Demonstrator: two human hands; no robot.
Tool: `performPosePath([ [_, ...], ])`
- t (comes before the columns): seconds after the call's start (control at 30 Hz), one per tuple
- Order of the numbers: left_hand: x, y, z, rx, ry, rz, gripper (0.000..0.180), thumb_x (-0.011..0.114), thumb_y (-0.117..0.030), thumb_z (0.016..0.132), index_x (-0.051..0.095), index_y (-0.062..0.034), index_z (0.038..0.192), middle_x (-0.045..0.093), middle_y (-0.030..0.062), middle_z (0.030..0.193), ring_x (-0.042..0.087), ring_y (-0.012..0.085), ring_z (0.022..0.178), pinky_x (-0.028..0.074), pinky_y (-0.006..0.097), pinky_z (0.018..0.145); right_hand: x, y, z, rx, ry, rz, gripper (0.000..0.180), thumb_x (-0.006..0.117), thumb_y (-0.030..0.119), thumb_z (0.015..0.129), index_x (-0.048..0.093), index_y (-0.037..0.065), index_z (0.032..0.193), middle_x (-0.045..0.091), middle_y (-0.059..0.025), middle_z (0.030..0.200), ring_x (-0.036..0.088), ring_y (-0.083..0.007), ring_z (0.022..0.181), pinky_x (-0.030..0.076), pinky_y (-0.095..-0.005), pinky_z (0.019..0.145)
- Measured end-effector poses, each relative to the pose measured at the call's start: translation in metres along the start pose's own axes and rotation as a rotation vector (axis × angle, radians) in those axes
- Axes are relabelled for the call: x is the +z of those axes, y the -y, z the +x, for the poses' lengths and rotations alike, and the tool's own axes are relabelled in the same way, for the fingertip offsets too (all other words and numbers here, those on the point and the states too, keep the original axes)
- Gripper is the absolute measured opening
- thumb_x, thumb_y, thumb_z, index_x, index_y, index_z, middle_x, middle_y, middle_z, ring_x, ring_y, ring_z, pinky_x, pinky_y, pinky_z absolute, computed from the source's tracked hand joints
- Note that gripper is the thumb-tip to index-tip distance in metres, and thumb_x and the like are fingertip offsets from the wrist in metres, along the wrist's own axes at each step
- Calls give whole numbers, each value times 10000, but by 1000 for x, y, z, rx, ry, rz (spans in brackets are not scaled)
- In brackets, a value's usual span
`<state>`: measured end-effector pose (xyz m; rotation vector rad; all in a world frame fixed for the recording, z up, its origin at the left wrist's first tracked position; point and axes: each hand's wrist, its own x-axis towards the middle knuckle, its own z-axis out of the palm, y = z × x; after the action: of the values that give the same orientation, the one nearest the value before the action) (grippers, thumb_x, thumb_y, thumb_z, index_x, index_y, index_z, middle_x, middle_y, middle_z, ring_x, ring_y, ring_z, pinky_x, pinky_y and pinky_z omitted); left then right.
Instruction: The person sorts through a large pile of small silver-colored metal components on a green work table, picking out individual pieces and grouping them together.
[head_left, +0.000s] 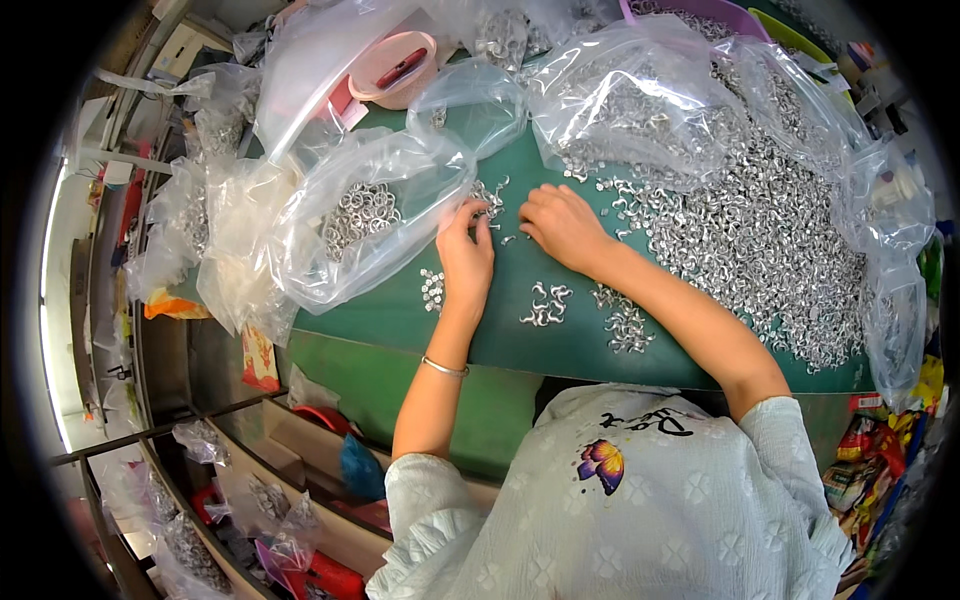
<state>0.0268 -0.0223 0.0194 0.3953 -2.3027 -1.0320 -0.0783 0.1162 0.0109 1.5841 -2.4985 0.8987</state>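
Observation:
My left hand [466, 252] is over the green tabletop [390, 335], its fingers curled in beside a few small silver metal pieces [490, 198]. Whatever its fingertips hold is too small to name. To the right, my right hand [562, 224] rests with bent fingers pressed together; their tips are turned down and what is in them is hidden. One loose piece [507, 239] lies between the hands. Nearer to me are a small group of curved silver hooks [545, 304], another cluster of hooks [626, 325] under my right forearm, and tiny silver pieces [432, 289] left of my left wrist.
An opened clear plastic bag [300, 250] holding silver rings [360, 215] lies at left. A large heap of silver hooks [760, 240] covers the right side, partly under clear plastic [640, 100]. Behind stands a pink basket [415, 92] with a red object. Drawers [270, 440] are at lower left.

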Motion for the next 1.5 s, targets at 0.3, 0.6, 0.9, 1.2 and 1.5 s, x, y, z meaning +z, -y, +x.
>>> performPosePath([
  [0.3, 4, 3, -21, 124, 170, 352, 206, 682, -14, 783, 627, -40, 980, 564, 98, 1042, 530, 288, 991, 396, 401, 863, -17, -3, -24, 25, 16, 133, 282, 696, 88, 765, 628, 58, 1037, 580, -77, 993, 544, -281, 962, 453, -391, 829],
  [0.6, -1, -13, -24, 95, 166, 319, 306, 655, -46, 813, 559, -30, 1103, 530, 139, 1081, 499, 317, 1027, 381, 407, 848, -23, -6, -39, -63, 180, 122, 124, 675, 70, 772, 612, 47, 876, 544, -75, 922, 528, -266, 940, 432, -383, 806],
  [0.9, 37, -38, -18, 116, 442, 152, 423, 628, -19, 819, 494, -8, 1221, 530, 144, 1112, 524, 318, 1006, 406, 395, 830, -80, -31, -38, 162, 147, 61, 168, 664, 54, 774, 644, 27, 939, 589, -116, 1059, 529, -322, 1047, 423, -417, 919],
  [1.2, 61, -25, 6, 186, 382, 229, 274, 651, -25, 800, 596, -43, 1068, 525, 122, 1093, 508, 323, 1018, 398, 437, 861, -79, -46, -61, 123, 42, 69, 307, 659, 94, 805, 618, 23, 1101, 587, -128, 1195, 539, -320, 1133, 422, -412, 972],
  [1.5, 64, -38, 7, 242, 347, 84, 293, 668, -25, 792, 587, -33, 1074, 528, 149, 1092, 523, 347, 1007, 432, 416, 862, -69, -57, -48, 78, 133, -64, 332, 565, -21, 788, 609, -2, 1116, 541, -135, 1287, 519, -329, 1176, 418, -409, 994],
])
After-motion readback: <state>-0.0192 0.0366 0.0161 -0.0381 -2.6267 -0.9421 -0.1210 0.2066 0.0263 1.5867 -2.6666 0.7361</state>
